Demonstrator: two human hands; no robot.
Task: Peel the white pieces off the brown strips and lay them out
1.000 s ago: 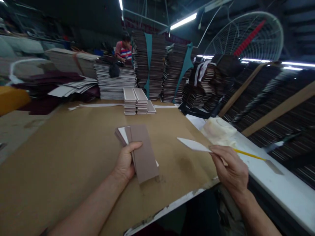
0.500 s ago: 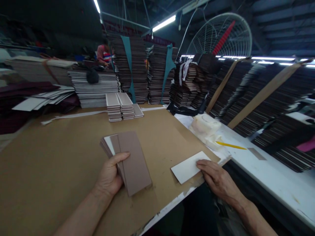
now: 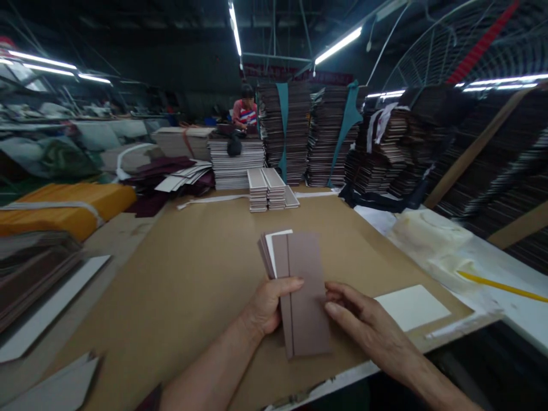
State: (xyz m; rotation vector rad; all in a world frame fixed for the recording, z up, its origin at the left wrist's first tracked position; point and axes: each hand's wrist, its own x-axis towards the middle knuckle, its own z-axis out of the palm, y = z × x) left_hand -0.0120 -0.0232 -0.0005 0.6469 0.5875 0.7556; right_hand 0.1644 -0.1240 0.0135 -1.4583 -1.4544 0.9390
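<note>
Cards (image 3: 309,319), mauve and fanned, sat in the left hand (image 3: 265,308) over the near part of the brown surface (image 3: 197,274), gripped with the thumb across the front. A white edge showed among them, so the bunch looked only partly sorted by colour, if at all. The right hand (image 3: 368,328) was unclenched, fingers loosely bent beside the bunch's right edge; whether they touched it, I couldn't tell. One white card (image 3: 413,307) lay apart, flat near the right corner, while several mauve ones were in hand, their number unclear. Short piles (image 3: 258,194) stood neatly at the far side. No brand or label could be read; the red banner (image 3: 299,74) behind bore pale marks, too blurred to make out.
</note>
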